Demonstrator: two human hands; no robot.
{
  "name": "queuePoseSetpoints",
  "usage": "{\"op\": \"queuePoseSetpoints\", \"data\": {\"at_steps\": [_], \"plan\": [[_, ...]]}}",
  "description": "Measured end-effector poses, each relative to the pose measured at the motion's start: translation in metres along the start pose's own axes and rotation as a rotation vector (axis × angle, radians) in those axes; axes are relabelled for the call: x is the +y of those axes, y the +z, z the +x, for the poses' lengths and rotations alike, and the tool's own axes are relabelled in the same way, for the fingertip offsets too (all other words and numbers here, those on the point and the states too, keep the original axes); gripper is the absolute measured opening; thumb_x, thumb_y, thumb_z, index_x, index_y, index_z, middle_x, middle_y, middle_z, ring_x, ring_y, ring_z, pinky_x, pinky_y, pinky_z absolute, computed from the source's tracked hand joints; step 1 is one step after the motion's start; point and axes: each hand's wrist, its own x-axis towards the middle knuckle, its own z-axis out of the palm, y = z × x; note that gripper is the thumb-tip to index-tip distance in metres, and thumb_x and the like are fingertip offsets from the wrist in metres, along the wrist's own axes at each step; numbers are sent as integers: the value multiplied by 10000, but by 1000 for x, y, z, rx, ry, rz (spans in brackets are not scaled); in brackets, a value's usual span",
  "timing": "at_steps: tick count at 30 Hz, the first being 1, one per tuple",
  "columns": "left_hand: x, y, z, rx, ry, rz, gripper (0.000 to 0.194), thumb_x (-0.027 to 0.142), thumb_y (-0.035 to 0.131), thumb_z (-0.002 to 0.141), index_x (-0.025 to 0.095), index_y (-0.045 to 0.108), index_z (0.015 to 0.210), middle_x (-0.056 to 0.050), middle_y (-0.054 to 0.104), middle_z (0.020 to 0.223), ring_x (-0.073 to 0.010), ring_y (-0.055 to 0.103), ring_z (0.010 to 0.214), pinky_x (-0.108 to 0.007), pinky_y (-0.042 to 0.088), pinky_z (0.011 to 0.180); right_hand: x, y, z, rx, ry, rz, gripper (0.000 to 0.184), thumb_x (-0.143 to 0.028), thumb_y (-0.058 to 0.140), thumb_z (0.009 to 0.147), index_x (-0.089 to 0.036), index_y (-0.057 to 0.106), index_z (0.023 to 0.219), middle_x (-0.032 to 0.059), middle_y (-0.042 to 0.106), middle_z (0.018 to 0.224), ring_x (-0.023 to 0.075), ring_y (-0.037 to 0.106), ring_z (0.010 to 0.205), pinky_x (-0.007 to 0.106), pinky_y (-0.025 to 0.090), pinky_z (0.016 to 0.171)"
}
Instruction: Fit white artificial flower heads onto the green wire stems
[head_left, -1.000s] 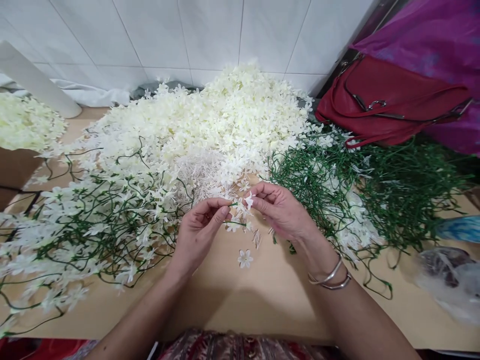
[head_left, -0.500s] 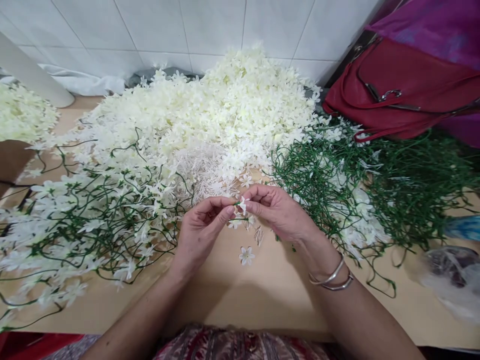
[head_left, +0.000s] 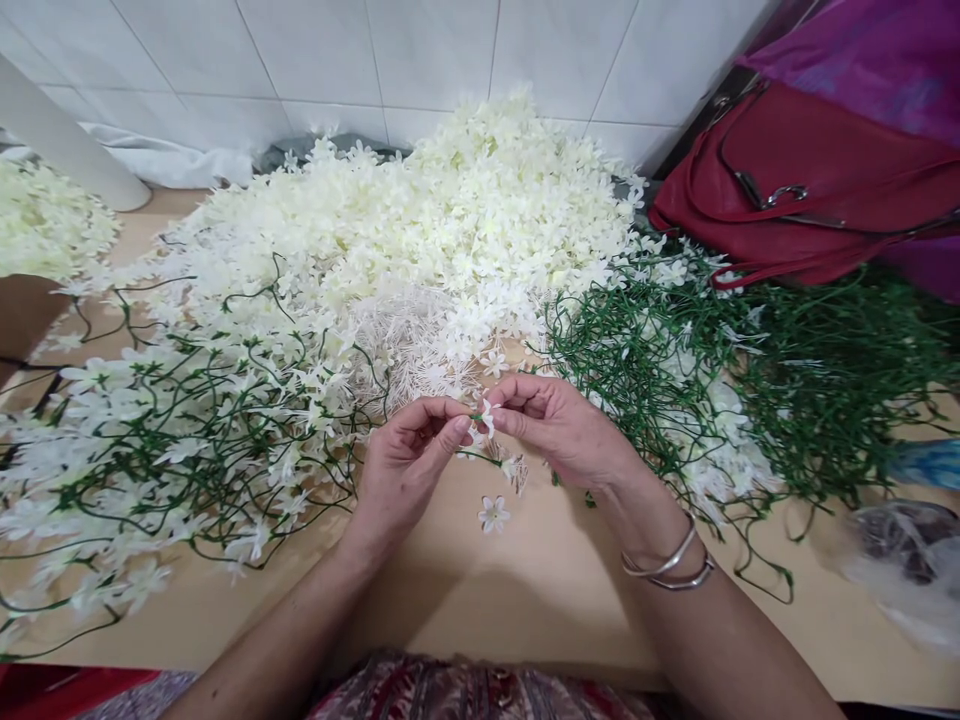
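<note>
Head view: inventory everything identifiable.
Held flower: one, white, between hands
Loose flower: one, white, foreground
Blossom heaps: two, cream, back, left
Filaments: many, white, centre
Stemmed flowers: many, white, left
Stems: many, green, right
Handbag: one, red, right
Sheet: one, purple, right
Plastic bag: one, clear, right
Column: one, white, left
Cloth: one, white, left
Wall: one, white, back
Table: one, tan, underneath
Bracelets: two, silver, right wrist
Garment: one, reddish, bottom
Left hand, right hand: two, bare, centre
</note>
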Motion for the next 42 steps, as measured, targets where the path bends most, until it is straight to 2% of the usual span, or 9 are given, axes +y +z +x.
{"op": "queuePoseSetpoints", "data": {"at_steps": [9, 18, 24, 30, 36, 42], "plan": [[-11, -2, -4, -30, 4, 6, 189, 353, 763, 920, 168, 721, 925, -12, 728, 778, -125, 714, 699, -234, 603, 744, 7, 0, 2, -4, 42, -64, 282, -471, 852, 775, -217, 737, 812, -17, 675, 741, 133, 570, 694, 286, 451, 661], [-22, -2, -1, 31, -28, -94, 251, 401, 761, 924, 162, 683, 911, 3, 722, 767, -114, 722, 718, -220, 602, 758, 16, 15, 6, 51, 46, -1, 348, -485, 859, 761, -189, 679, 798, -16, 638, 721, 112, 527, 645, 245, 411, 585], [-23, -4, -1, 8, -39, -91, 254, 395, 761, 921, 154, 680, 919, -13, 728, 791, -123, 721, 728, -228, 591, 754, 16, 16, 6, 51, 77, 10, 347, -478, 855, 769, -189, 666, 809, -26, 619, 709, 104, 513, 618, 235, 417, 550], [-24, -6, 0, -31, -51, -95, 265, 413, 746, 929, 158, 674, 934, -19, 734, 801, -140, 743, 732, -242, 595, 741, 19, 14, 9, 17, 85, 19, 367, -501, 851, 775, -192, 656, 812, -14, 636, 709, 121, 561, 637, 236, 464, 538], [-20, -3, 4, -19, -65, -128, 319, 452, 790, 881, 155, 674, 904, -4, 711, 776, -133, 733, 716, -236, 591, 729, 23, 12, 11, 37, 73, 71, 346, -479, 864, 778, -203, 674, 866, -35, 607, 717, 102, 519, 616, 219, 423, 520], [-17, -2, 4, 13, -38, -127, 301, 449, 767, 906, 165, 673, 930, -6, 714, 797, -121, 712, 745, -225, 576, 749, 18, 10, 9, 13, 9, 175, 316, -425, 856, 821, -222, 741, 1034, -3, 658, 880, 110, 582, 794, 231, 484, 726]]}}
